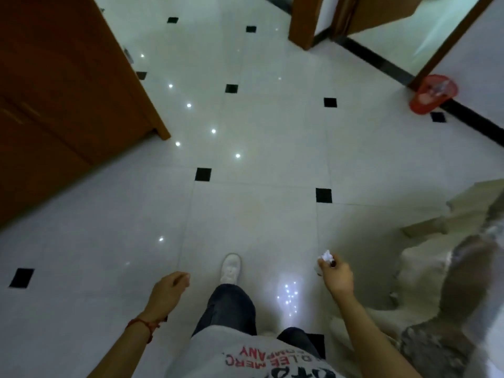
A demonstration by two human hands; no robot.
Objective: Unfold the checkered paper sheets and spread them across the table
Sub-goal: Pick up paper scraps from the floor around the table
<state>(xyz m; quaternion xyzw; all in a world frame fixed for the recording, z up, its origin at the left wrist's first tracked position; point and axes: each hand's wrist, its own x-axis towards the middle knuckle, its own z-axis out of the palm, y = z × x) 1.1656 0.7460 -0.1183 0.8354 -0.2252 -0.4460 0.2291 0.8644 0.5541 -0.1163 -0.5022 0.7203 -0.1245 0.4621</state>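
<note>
Walking over tiled floor (245, 214), right hand (336, 276) pinching crumpled paper (325, 257) in fingers, probably binning it; left hand (170, 289) loosely curled, empty; checkered sheets, tabletop unseen.

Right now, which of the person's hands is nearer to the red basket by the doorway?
Right. The right hand, pinching a crumpled white paper, is below and left of the red basket. The left hand is farther away, across the white shoe.
</note>
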